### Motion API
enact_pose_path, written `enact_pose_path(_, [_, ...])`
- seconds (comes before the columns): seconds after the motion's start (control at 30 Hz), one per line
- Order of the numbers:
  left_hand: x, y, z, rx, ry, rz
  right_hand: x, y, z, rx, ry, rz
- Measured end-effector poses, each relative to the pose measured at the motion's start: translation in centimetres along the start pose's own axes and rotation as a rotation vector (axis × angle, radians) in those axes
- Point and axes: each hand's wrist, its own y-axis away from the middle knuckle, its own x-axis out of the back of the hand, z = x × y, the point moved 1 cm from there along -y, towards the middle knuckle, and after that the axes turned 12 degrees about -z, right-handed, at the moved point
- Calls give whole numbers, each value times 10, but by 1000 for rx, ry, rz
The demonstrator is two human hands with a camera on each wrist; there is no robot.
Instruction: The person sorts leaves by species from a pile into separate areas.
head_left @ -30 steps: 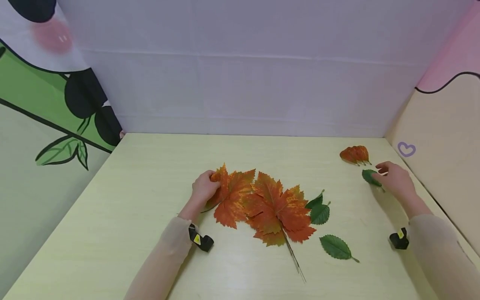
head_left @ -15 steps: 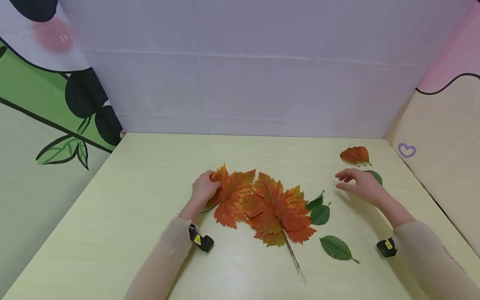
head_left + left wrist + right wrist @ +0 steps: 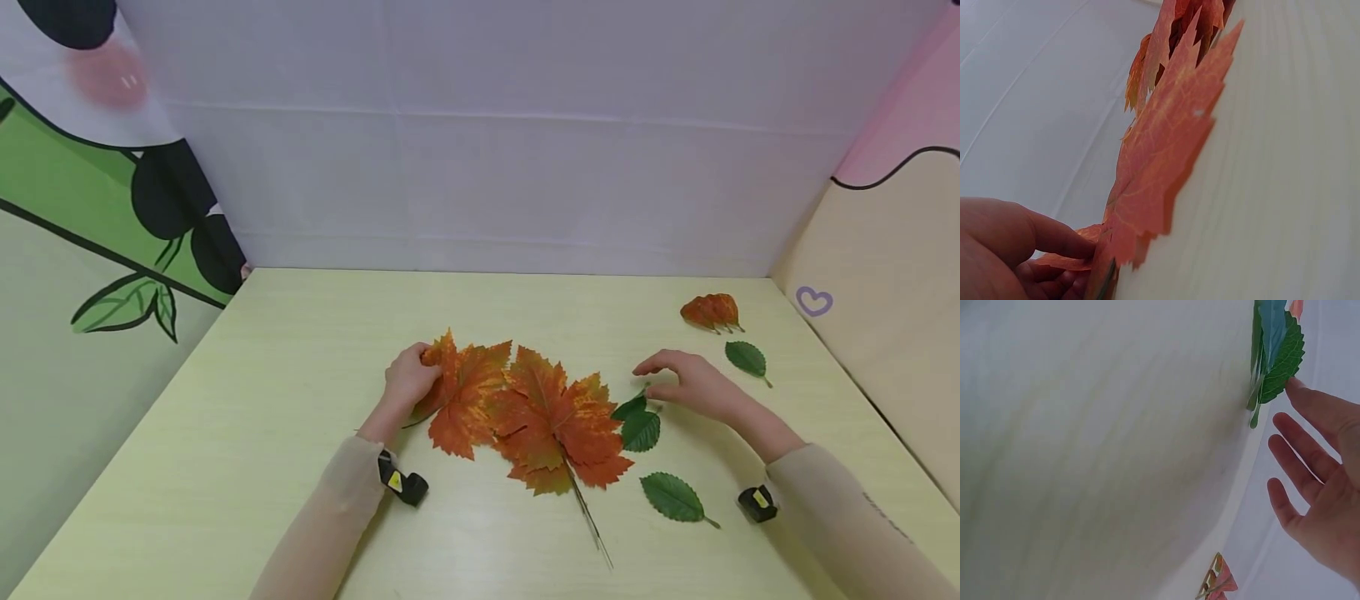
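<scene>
My left hand (image 3: 408, 375) pinches the edge of an orange maple leaf (image 3: 472, 387) between thumb and fingers. The left wrist view shows the thumb pressed on that red-orange leaf (image 3: 1160, 156). Overlapping it on the right is a bunch of orange maple leaves (image 3: 555, 408) with thin stems pointing toward me. My right hand (image 3: 690, 383) hovers with loosely bent, spread fingers beside a small group of green leaves (image 3: 641, 429). In the right wrist view its thumb tip appears at the edge of a green leaf (image 3: 1285, 359); whether they touch I cannot tell.
A single green leaf (image 3: 672, 497) lies nearer me, right of the stems. Another green leaf (image 3: 746, 358) rests farther right, below a cluster of small orange-brown leaves (image 3: 711, 312). A pale cloth wall (image 3: 480, 192) rises behind the table (image 3: 225, 467).
My right hand has let go of the far-right green leaf, which stays on the table, and has moved left to the green leaf group. The left hand has kept its place.
</scene>
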Motion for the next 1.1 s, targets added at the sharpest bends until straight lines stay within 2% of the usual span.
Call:
enact_pose_path(0.33, [-1, -2, -1, -5, -18, 7, -7, -7, -3, 19, 8, -74])
enact_pose_path(0.53, [0, -1, -2, -5, -29, 7, -8, -13, -3, 14, 51, -98])
enact_pose_path(0.7, [0, -1, -1, 0, -28, 7, -7, -15, -3, -12, 72, -106])
enact_pose_path(1.1, [-1, -1, 1, 0, -30, 12, 0, -13, -4, -16, 100, -77])
